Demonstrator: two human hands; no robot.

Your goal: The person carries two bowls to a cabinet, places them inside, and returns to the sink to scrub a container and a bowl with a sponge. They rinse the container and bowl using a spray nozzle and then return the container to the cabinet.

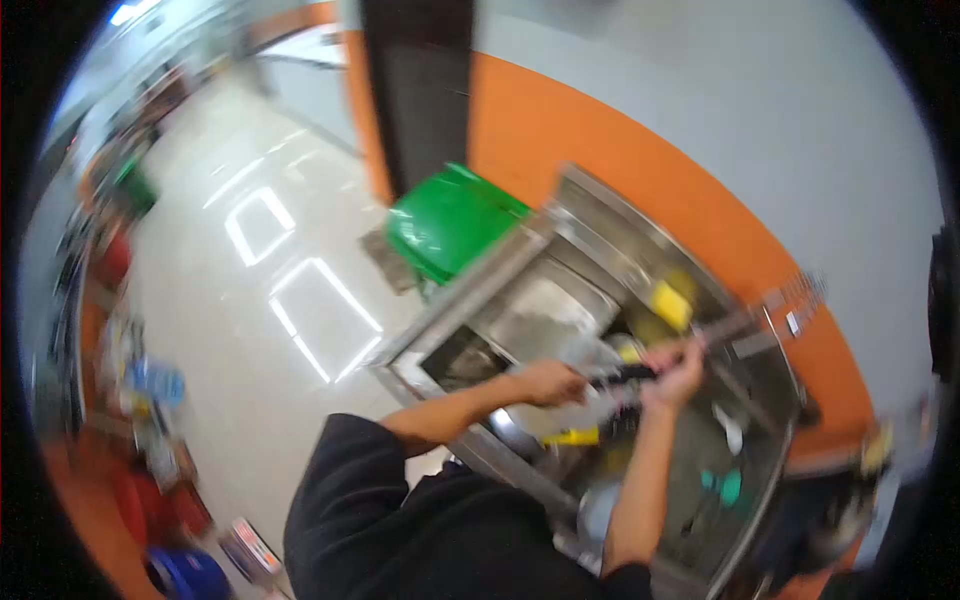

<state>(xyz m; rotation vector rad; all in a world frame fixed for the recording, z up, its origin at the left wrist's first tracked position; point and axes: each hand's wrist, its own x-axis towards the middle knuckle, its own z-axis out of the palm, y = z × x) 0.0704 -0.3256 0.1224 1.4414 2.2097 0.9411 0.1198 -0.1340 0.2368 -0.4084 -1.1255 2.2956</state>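
A long metal whisk (pixel 795 298) with a black handle (pixel 628 375) stretches across the sink, its wire end blurred near the orange wall. My left hand (pixel 552 383) is closed at the handle's near end. My right hand (pixel 675 375) is closed around the shaft farther along; exactly what its fingers press is smeared by motion. Beneath my hands, a pale, translucent item (pixel 590 405) and a yellow piece (pixel 572 437) lie in the sink. On the back ledge sits a yellow sponge (pixel 671 305).
The steel sink (pixel 470 300) holds a metal basin (pixel 548 305), a pale round dish (pixel 597 512), a white spoon-like utensil (pixel 729 430) and a green item (pixel 722 487). A green bin (pixel 452 222) stands beyond its left end. Shiny tiled floor (pixel 240 370) runs along the left.
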